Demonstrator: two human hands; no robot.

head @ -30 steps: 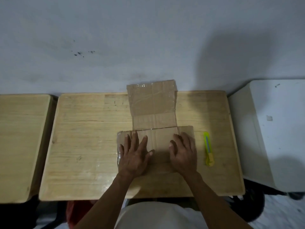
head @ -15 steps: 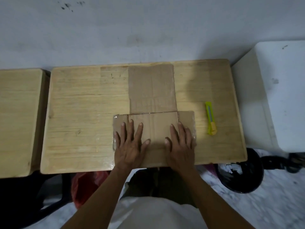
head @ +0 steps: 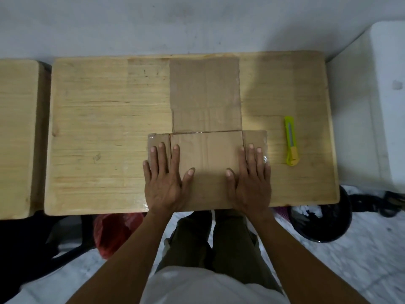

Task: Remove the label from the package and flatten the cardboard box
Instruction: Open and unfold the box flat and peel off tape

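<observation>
From my head view, my left hand (head: 163, 183) and right hand (head: 249, 183) press open palms, gripping nothing, on the cardboard box (head: 207, 150) at the near middle of the bench (head: 98, 139). Its far flap, raised a moment ago, now lies flat, so flattening looks almost finished.

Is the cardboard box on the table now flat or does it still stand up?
Flat. The cardboard box lies spread on the wooden table, with the left hand and right hand pressing palms down on its near part.
</observation>
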